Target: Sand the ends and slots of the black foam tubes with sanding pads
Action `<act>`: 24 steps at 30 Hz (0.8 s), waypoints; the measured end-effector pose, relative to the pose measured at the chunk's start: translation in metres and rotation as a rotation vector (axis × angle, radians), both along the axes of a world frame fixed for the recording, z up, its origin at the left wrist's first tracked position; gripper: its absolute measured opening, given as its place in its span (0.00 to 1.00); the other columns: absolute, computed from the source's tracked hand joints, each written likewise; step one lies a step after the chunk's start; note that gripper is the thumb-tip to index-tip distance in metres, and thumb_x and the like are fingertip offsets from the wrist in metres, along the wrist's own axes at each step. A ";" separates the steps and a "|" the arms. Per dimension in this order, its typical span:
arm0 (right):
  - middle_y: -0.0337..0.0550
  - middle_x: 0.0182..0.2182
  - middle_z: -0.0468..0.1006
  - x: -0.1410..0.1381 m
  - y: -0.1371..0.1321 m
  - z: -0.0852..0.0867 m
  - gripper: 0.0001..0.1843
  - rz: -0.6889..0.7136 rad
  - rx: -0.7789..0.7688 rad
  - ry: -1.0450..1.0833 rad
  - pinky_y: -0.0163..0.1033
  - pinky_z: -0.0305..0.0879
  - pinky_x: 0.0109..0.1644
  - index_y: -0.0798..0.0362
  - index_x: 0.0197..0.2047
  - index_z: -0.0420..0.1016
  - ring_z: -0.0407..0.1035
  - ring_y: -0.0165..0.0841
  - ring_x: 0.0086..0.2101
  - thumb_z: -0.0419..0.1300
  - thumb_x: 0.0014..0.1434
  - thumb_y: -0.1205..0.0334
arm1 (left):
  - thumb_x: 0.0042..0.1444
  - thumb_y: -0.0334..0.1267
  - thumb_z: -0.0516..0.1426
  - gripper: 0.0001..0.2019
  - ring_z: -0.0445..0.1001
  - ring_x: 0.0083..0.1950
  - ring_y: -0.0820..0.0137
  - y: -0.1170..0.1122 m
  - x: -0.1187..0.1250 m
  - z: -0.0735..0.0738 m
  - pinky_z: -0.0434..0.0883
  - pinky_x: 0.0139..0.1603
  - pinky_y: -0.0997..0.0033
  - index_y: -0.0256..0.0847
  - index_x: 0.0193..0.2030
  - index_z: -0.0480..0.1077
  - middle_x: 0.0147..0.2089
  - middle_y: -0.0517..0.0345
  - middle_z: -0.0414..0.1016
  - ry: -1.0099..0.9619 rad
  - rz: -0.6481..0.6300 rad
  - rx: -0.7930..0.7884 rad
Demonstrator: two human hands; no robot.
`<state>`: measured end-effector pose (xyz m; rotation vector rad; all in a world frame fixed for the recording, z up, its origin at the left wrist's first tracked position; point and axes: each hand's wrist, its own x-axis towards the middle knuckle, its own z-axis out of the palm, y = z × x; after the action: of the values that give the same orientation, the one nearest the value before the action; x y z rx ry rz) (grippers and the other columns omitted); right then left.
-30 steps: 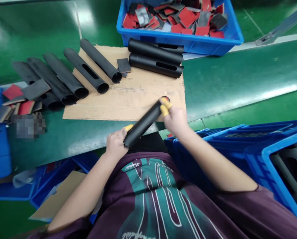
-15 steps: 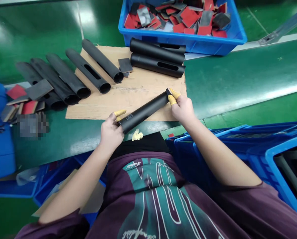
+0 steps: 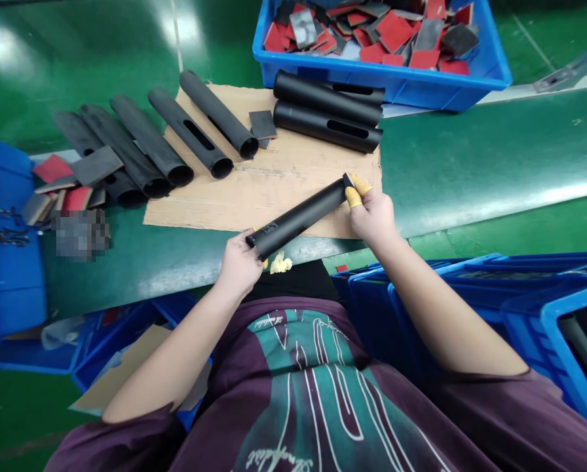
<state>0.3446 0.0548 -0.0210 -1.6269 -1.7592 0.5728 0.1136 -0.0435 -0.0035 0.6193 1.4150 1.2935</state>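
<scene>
A black tube (image 3: 301, 219) slants across the front of the cardboard, its right end higher in view. My left hand (image 3: 242, 265) is closed round its lower left end, by a small printed marking, with some fingers hidden beneath. At the upper right end my right hand (image 3: 371, 208), with yellow finger covers, pinches a small dark sanding pad (image 3: 347, 179) against the tube's rim. Beyond lie a slotted black tube (image 3: 323, 126) and others beside it. A grey pad (image 3: 263, 124) rests on the cardboard (image 3: 303, 167) between the tube groups.
Several dull dark tubes (image 3: 190, 134) lie in a slanted row at left, with loose red and grey pads (image 3: 97, 165) by them. A blue bin (image 3: 386, 72) of pads stands at the back. Blue crates (image 3: 451, 282) flank me at right. A crumpled yellow scrap (image 3: 281, 262) lies near the bench edge.
The whole view has shifted, so the bench things appear farther right. My left fingers, earlier stretched over the tube's top, have moved round its end and underneath. My right hand keeps its pinch.
</scene>
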 end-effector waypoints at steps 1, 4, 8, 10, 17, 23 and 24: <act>0.49 0.54 0.82 0.001 0.001 -0.001 0.24 0.005 -0.001 0.006 0.55 0.67 0.67 0.53 0.58 0.79 0.74 0.45 0.58 0.54 0.62 0.58 | 0.31 0.31 0.58 0.08 0.65 0.23 0.76 -0.001 0.000 -0.001 0.62 0.21 0.79 0.41 0.24 0.68 0.23 0.63 0.70 0.007 0.002 0.001; 0.48 0.54 0.82 0.005 0.007 -0.002 0.24 0.021 -0.012 0.020 0.55 0.65 0.68 0.52 0.58 0.80 0.74 0.44 0.58 0.54 0.62 0.58 | 0.33 0.29 0.58 0.08 0.64 0.22 0.77 -0.003 -0.002 -0.004 0.61 0.20 0.79 0.40 0.25 0.69 0.23 0.64 0.69 0.037 0.017 -0.003; 0.50 0.55 0.81 -0.009 -0.011 0.005 0.25 0.018 -0.019 0.042 0.55 0.66 0.68 0.55 0.59 0.78 0.73 0.44 0.59 0.54 0.63 0.60 | 0.32 0.26 0.57 0.10 0.69 0.25 0.75 -0.005 0.002 -0.001 0.68 0.27 0.78 0.41 0.25 0.68 0.24 0.64 0.71 0.096 -0.030 0.023; 0.51 0.55 0.81 -0.030 -0.043 0.014 0.25 0.115 -0.040 0.051 0.54 0.71 0.64 0.56 0.60 0.78 0.76 0.45 0.55 0.52 0.64 0.60 | 0.32 0.27 0.56 0.10 0.71 0.26 0.74 -0.005 0.005 0.004 0.70 0.28 0.76 0.42 0.25 0.68 0.23 0.64 0.71 0.096 -0.070 0.027; 0.48 0.40 0.87 -0.051 -0.075 0.030 0.21 0.445 -0.145 -0.091 0.51 0.80 0.49 0.50 0.57 0.81 0.82 0.46 0.39 0.56 0.66 0.54 | 0.37 0.28 0.56 0.09 0.78 0.31 0.69 -0.008 0.008 0.005 0.79 0.39 0.69 0.41 0.28 0.71 0.25 0.62 0.75 0.142 -0.136 0.076; 0.48 0.55 0.82 -0.020 -0.020 0.014 0.22 0.076 -0.069 0.041 0.53 0.71 0.64 0.53 0.59 0.79 0.75 0.45 0.57 0.53 0.65 0.62 | 0.38 0.29 0.58 0.11 0.83 0.40 0.62 -0.012 0.011 -0.007 0.81 0.40 0.67 0.40 0.33 0.73 0.34 0.54 0.82 0.122 -0.128 0.092; 0.49 0.56 0.81 -0.027 -0.033 0.016 0.23 0.125 -0.074 0.046 0.53 0.72 0.63 0.53 0.60 0.78 0.76 0.45 0.55 0.53 0.66 0.61 | 0.39 0.29 0.57 0.11 0.83 0.39 0.63 -0.013 0.011 -0.009 0.81 0.40 0.66 0.40 0.33 0.74 0.35 0.54 0.82 0.133 -0.127 0.114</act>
<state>0.3180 0.0216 -0.0055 -1.5481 -1.8347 0.7352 0.1246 -0.0562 -0.0124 0.8720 1.3923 1.2566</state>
